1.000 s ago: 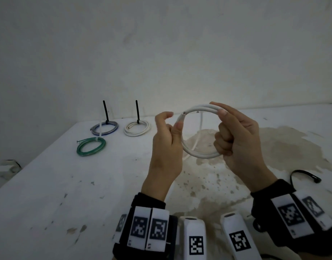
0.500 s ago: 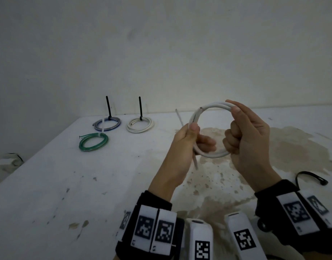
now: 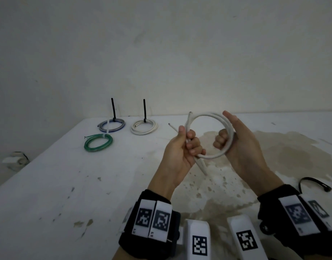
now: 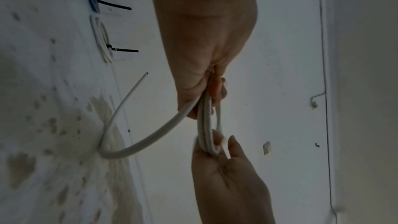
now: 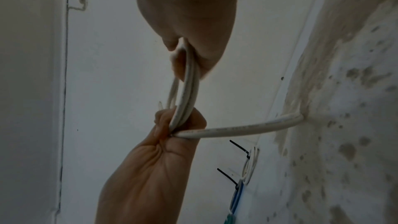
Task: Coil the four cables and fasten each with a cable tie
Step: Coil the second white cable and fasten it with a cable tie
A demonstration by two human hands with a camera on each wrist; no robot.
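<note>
Both hands hold a white cable (image 3: 211, 156) wound into a coil above the table. My left hand (image 3: 185, 145) grips the coil's left side, fingers curled round the strands (image 4: 205, 113). My right hand (image 3: 229, 136) grips the right side (image 5: 189, 74). A loose tail (image 4: 150, 140) bends down from my left hand to the tabletop and its end (image 3: 169, 124) points up and away. Three tied coils lie at the far left: a green one (image 3: 98, 143), a blue-grey one (image 3: 111, 125) and a white one (image 3: 144, 127). A black cable tie (image 3: 314, 184) lies at the right.
The white table (image 3: 67, 184) has a brown stained patch (image 3: 274, 152) under and to the right of my hands. A wall (image 3: 161, 53) rises just behind the far edge. The black tie tails on the two back coils stand upright.
My left hand has shifted from pinching near the coil's top end to gripping its left side with curled fingers. The loose tail has swung lower, below the left hand.
</note>
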